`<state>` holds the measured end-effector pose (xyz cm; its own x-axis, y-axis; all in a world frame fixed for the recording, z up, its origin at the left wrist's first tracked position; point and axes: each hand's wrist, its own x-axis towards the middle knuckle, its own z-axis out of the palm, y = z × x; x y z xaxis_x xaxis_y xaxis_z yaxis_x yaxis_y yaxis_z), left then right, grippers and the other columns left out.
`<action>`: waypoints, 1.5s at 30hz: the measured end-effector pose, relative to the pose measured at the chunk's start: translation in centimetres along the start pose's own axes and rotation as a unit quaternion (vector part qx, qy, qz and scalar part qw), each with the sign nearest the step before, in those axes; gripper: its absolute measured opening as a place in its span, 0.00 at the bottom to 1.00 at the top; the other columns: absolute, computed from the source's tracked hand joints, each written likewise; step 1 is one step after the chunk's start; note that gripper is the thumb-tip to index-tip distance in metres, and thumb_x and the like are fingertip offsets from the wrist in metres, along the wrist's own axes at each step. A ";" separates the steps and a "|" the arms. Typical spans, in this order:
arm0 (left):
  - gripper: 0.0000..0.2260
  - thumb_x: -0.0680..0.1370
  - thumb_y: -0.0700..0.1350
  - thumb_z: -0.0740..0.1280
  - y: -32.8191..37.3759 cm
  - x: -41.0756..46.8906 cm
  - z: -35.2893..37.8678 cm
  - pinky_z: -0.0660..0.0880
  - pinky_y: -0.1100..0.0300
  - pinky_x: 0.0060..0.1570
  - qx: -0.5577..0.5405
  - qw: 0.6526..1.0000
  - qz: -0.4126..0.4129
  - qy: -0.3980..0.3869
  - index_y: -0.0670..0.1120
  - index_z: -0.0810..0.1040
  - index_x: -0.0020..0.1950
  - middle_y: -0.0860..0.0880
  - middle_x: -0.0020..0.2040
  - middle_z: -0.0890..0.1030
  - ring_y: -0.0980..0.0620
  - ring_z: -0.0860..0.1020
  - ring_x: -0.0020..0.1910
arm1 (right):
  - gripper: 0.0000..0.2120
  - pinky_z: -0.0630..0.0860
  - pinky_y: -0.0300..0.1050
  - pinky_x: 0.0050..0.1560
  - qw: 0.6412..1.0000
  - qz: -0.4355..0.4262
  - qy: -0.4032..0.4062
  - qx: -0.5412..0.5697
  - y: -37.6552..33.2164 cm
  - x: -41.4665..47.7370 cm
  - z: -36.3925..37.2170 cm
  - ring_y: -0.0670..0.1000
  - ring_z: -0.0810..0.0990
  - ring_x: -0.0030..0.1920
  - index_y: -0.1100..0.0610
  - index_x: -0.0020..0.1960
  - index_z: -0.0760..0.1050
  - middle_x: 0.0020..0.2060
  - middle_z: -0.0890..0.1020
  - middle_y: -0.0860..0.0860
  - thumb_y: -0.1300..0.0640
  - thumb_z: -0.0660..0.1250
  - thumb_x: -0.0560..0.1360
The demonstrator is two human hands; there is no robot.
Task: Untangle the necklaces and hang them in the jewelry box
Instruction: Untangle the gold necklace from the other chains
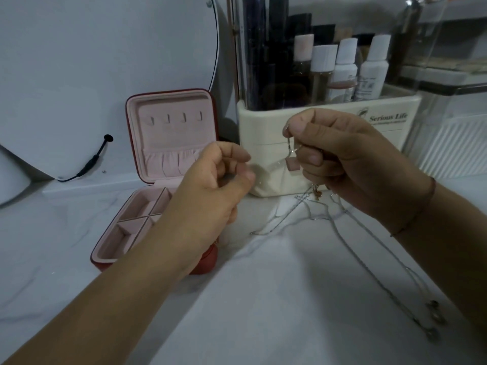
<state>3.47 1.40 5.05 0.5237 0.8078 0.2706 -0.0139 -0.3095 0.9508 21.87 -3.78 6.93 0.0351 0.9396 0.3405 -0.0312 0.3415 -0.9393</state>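
A red jewelry box [133,234] stands open at the left, with a pink lining and several small hooks [175,117] in its upright lid. My right hand [340,159] pinches thin silver necklace chains [290,146] above the table; a small pink square pendant [293,164] hangs from them. The tangled chains [324,214] trail down onto the white table and run to the lower right, ending in small grey beads [434,318]. My left hand [221,180] hovers beside the box with its fingers curled; whether they hold a strand I cannot tell.
A cream cosmetics organizer [268,127] with bottles [345,67] stands right behind my hands. A round mirror [105,48] with a black cable [92,159] leans at the back left. The white marbled table [263,299] stretches toward me.
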 end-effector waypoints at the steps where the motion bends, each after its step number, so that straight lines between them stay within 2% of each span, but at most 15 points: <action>1: 0.10 0.77 0.33 0.63 -0.1 0.0 -0.1 0.61 0.68 0.23 0.024 1.000 0.012 -0.001 0.49 0.75 0.45 0.47 0.39 0.73 0.59 0.63 0.24 | 0.06 0.51 0.41 0.27 1.000 -0.001 0.000 0.000 0.0 0.0 0.0 0.45 0.57 0.24 0.58 0.43 0.75 0.25 0.68 0.48 0.54 0.64 0.73; 3: 0.14 0.75 0.33 0.65 -0.3 0.1 -0.2 0.60 0.67 0.26 0.079 0.997 0.026 -0.002 0.52 0.76 0.38 0.49 0.33 0.70 0.59 0.62 0.25 | 0.06 0.51 0.41 0.27 1.000 -0.002 0.001 -0.001 0.0 0.0 0.0 0.45 0.57 0.24 0.58 0.43 0.75 0.25 0.68 0.48 0.55 0.64 0.74; 5: 0.15 0.75 0.33 0.66 -0.2 0.1 -0.1 0.61 0.69 0.26 0.116 0.993 0.032 0.010 0.52 0.79 0.35 0.58 0.28 0.70 0.60 0.64 0.25 | 0.06 0.50 0.43 0.29 1.000 -0.002 0.003 -0.003 0.0 0.0 0.0 0.45 0.57 0.24 0.57 0.43 0.75 0.25 0.68 0.48 0.55 0.64 0.74; 10: 0.10 0.75 0.44 0.69 -0.1 -0.1 0.5 0.66 0.73 0.37 0.194 0.976 0.094 0.026 0.61 0.80 0.47 0.55 0.42 0.71 0.60 0.69 0.32 | 0.07 0.52 0.40 0.26 1.000 0.002 -0.010 -0.009 -0.2 -0.1 0.2 0.45 0.57 0.24 0.58 0.43 0.74 0.25 0.68 0.49 0.54 0.64 0.73; 13: 0.14 0.70 0.53 0.69 -0.2 -0.4 0.9 0.68 0.72 0.41 0.140 0.988 0.047 -0.049 0.59 0.80 0.55 0.50 0.47 0.72 0.55 0.71 0.38 | 0.06 0.54 0.38 0.25 0.999 -0.003 -0.032 -0.010 0.0 -0.2 0.4 0.47 0.56 0.25 0.58 0.44 0.74 0.25 0.68 0.49 0.55 0.63 0.74; 15: 0.17 0.67 0.53 0.68 -0.2 -0.7 1.3 0.67 0.73 0.37 0.074 0.992 -0.006 -0.103 0.58 0.82 0.56 0.50 0.47 0.71 0.57 0.68 0.36 | 0.06 0.54 0.40 0.26 0.999 -0.003 -0.035 -0.013 0.0 -0.2 0.4 0.46 0.57 0.24 0.58 0.44 0.74 0.25 0.68 0.49 0.55 0.63 0.74; 17: 0.15 0.67 0.54 0.70 0.0 -0.8 1.2 0.67 0.72 0.36 0.037 0.990 -0.037 -0.129 0.56 0.83 0.52 0.51 0.46 0.72 0.62 0.68 0.34 | 0.07 0.52 0.43 0.28 1.000 0.001 -0.026 -0.009 0.0 -0.2 0.2 0.46 0.57 0.24 0.58 0.44 0.74 0.25 0.68 0.48 0.54 0.63 0.74; 19: 0.10 0.66 0.55 0.72 0.0 -0.6 0.9 0.66 0.64 0.38 0.016 0.990 -0.043 -0.136 0.54 0.83 0.45 0.53 0.43 0.76 0.63 0.69 0.33 | 0.06 0.50 0.47 0.32 1.000 0.000 -0.015 -0.007 0.0 -0.1 0.1 0.46 0.57 0.24 0.58 0.44 0.74 0.24 0.69 0.48 0.55 0.64 0.75; 23: 0.10 0.66 0.57 0.71 -0.1 -0.3 0.5 0.61 0.59 0.36 -0.036 0.990 -0.034 -0.130 0.52 0.75 0.34 0.55 0.32 0.69 0.57 0.65 0.33 | 0.07 0.51 0.41 0.27 1.000 0.014 0.008 -0.001 0.1 0.1 -0.1 0.45 0.56 0.23 0.59 0.44 0.72 0.25 0.68 0.49 0.55 0.64 0.73; 28: 0.08 0.66 0.49 0.73 0.1 -0.3 0.4 0.71 0.65 0.48 -0.070 0.994 -0.047 -0.065 0.47 0.77 0.37 0.55 0.45 0.81 0.63 0.78 0.42 | 0.06 0.52 0.39 0.26 0.999 0.034 0.030 -0.014 0.1 0.3 -0.2 0.45 0.57 0.23 0.59 0.43 0.72 0.25 0.67 0.50 0.56 0.63 0.75; 33: 0.05 0.67 0.46 0.72 0.0 0.5 -0.1 0.72 0.59 0.50 -0.113 0.992 -0.044 0.015 0.47 0.79 0.35 0.49 0.37 0.79 0.53 0.76 0.42 | 0.07 0.53 0.37 0.24 0.997 0.051 0.062 -0.015 0.2 0.3 -0.2 0.44 0.58 0.22 0.59 0.42 0.72 0.25 0.67 0.51 0.59 0.61 0.78; 36: 0.06 0.67 0.45 0.69 0.1 0.5 -0.4 0.75 0.61 0.34 -0.199 0.978 -0.055 -0.007 0.47 0.75 0.31 0.48 0.31 0.74 0.55 0.71 0.28 | 0.06 0.51 0.39 0.26 0.994 0.068 0.074 -0.033 0.4 0.4 -0.3 0.45 0.57 0.22 0.60 0.45 0.73 0.25 0.67 0.51 0.60 0.61 0.79; 38: 0.08 0.68 0.43 0.69 0.4 0.3 -0.5 0.64 0.65 0.21 -0.182 0.981 -0.064 -0.024 0.45 0.71 0.33 0.49 0.29 0.68 0.56 0.62 0.23 | 0.06 0.50 0.41 0.27 0.992 0.084 0.083 -0.048 0.5 0.5 -0.4 0.45 0.56 0.23 0.60 0.45 0.74 0.25 0.69 0.51 0.60 0.61 0.79; 41: 0.07 0.69 0.39 0.68 0.6 -0.1 -0.3 0.55 0.68 0.18 -0.122 0.989 -0.080 -0.021 0.45 0.70 0.40 0.50 0.28 0.61 0.57 0.56 0.22 | 0.07 0.50 0.38 0.25 0.989 0.121 0.072 -0.049 0.6 0.4 -0.5 0.44 0.56 0.21 0.61 0.45 0.73 0.28 0.74 0.52 0.60 0.60 0.79; 45: 0.09 0.76 0.31 0.63 1.1 -0.5 -0.4 0.56 0.67 0.18 -0.041 0.996 -0.072 -0.020 0.45 0.69 0.47 0.49 0.31 0.65 0.58 0.57 0.21 | 0.07 0.53 0.33 0.20 0.981 0.191 0.020 0.033 0.5 0.5 -0.8 0.41 0.56 0.18 0.58 0.42 0.72 0.36 0.81 0.53 0.58 0.60 0.78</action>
<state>2.84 0.91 6.03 0.5585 0.8199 0.1256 -0.0042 -0.1486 0.9889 22.65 -3.19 6.63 0.0473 0.9982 -0.0382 -0.1140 -0.0326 -0.9929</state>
